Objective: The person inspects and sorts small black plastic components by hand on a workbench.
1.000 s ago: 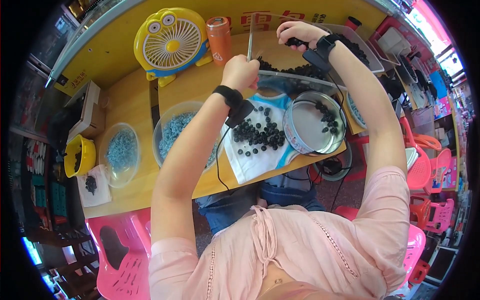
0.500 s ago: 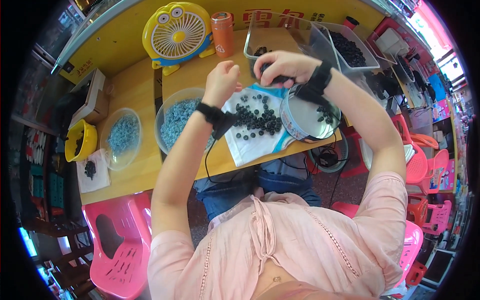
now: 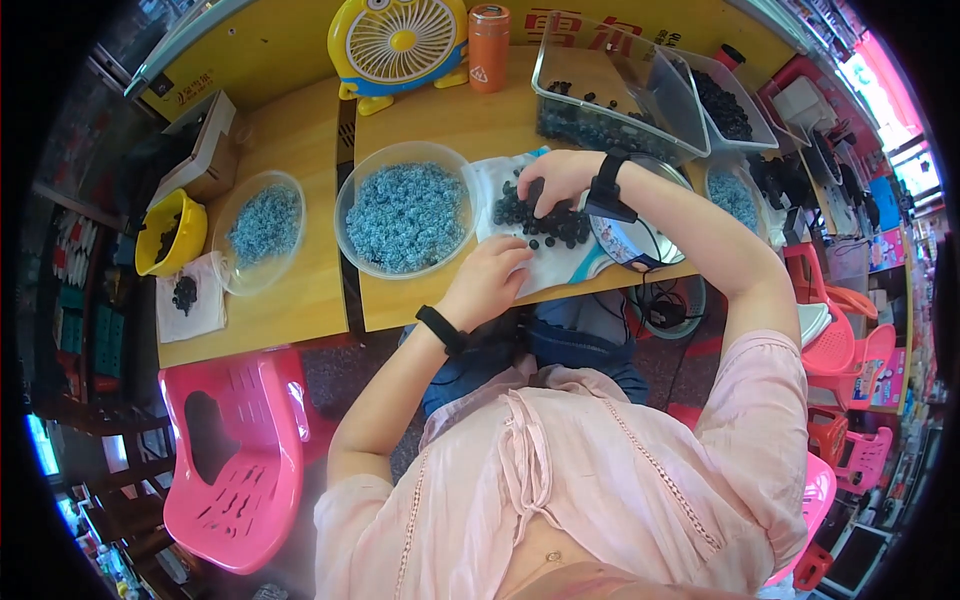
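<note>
Currently reaches with the right hand over a loose heap of small, round, black pieces, spread on a white cloth with bright-blue trim, a little right of and above the centre of the frame. Bends the right fingers down toward the thumb, showing something dark in the gap; cannot tell whether gripped or merely lying below. Holds the left hand lower in the frame, at the cloth's left edge, with fingers loosely extended and nothing seen in the grasp. Has a round, metal-rimmed container with a printed side just right of the heap, partly hidden by the right wrist; a round, translucent plastic bowl of pale-blue, bead-like pieces to the left; and a clear, rectangular plastic tub with more black pieces at upper right. Looks like a stage of gathering or picking through the heap by hand. Seems to call next for a light, low closing of the right fingertips on a few pieces, while steadying the cloth with the left, without scattering strays across the light-wood table.
</note>
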Tool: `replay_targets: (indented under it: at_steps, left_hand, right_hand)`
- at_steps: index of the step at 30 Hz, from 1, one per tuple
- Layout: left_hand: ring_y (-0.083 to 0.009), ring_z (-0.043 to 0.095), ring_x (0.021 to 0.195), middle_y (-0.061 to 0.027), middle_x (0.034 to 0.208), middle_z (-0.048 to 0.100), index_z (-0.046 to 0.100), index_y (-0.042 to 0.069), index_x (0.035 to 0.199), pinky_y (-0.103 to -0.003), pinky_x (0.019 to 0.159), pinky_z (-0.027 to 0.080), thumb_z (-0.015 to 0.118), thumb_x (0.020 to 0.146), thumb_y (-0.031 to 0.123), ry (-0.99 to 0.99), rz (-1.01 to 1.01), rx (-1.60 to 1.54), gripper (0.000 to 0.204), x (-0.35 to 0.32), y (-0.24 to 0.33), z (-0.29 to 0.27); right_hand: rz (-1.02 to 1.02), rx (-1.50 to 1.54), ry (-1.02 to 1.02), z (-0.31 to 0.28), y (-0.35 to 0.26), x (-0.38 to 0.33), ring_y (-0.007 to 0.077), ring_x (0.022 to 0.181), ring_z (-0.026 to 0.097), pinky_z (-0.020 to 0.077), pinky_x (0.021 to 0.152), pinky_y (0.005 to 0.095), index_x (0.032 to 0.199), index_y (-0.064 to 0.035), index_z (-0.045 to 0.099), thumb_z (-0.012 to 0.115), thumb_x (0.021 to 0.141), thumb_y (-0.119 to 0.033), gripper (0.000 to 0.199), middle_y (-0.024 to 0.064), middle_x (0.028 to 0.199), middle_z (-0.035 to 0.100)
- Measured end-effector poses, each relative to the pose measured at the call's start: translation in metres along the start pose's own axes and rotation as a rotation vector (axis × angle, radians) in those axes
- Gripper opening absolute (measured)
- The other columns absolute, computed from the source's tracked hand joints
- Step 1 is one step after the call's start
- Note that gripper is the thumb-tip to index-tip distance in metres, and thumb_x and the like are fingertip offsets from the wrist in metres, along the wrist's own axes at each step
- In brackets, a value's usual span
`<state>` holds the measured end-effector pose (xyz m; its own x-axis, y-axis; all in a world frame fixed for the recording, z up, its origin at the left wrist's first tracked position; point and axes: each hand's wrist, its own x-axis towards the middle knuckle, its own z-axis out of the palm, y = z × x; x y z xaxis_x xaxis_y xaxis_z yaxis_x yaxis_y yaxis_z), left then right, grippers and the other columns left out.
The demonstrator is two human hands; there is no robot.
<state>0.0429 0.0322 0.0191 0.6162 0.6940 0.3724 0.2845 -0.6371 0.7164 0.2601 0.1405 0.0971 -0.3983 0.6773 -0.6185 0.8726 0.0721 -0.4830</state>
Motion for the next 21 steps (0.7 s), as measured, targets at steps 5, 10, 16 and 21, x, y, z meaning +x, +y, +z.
replay_targets:
  at_steps: [5,10,16,21]
  left_hand:
    - [-0.0329,0.056,0.110,-0.0123,0.112,0.064,0.067,0.002,0.099,-0.041,0.096,0.045,0.063,0.080,0.004,0.065,0.088,0.016,0.020,-0.005,-0.014,0.006]
    - [-0.0321,0.055,0.114,-0.0094,0.113,0.065,0.068,0.004,0.097,-0.042,0.099,0.044,0.062,0.080,0.003,0.120,0.069,0.016,0.017,-0.013,-0.019,0.011]
    - [-0.0319,0.054,0.118,-0.0082,0.115,0.065,0.068,0.005,0.098,-0.042,0.100,0.044,0.063,0.080,0.004,0.107,0.068,0.024,0.019,-0.014,-0.021,0.013]
    - [-0.0322,0.054,0.120,-0.0080,0.115,0.066,0.068,0.005,0.100,-0.042,0.101,0.044,0.064,0.080,0.004,0.082,0.104,0.049,0.021,-0.016,-0.023,0.012]
  right_hand:
    - [0.022,0.044,0.034,-0.017,-0.014,-0.026,0.0189,0.079,0.065,0.0581,0.062,0.0296,0.131,-0.0149,0.058,0.067,0.085,-0.023,0.047,0.0110,0.128,0.057]
    - [-0.073,0.041,0.412,-0.044,-0.020,-0.056,0.0095,0.073,0.062,0.0526,0.059,0.0241,0.112,-0.0077,0.068,0.065,0.087,-0.017,0.027,0.0023,0.091,0.067]
    - [-0.214,-0.467,0.916,-0.067,0.046,-0.069,0.0269,0.089,0.066,0.0522,0.084,0.0349,0.116,-0.0059,0.064,0.068,0.084,-0.023,0.036,0.0134,0.099,0.069]
    - [0.054,-0.231,0.701,-0.056,0.075,-0.076,0.0335,0.095,0.064,0.0508,0.084,0.0389,0.118,-0.0052,0.061,0.066,0.084,-0.019,0.037,0.0164,0.101,0.068]
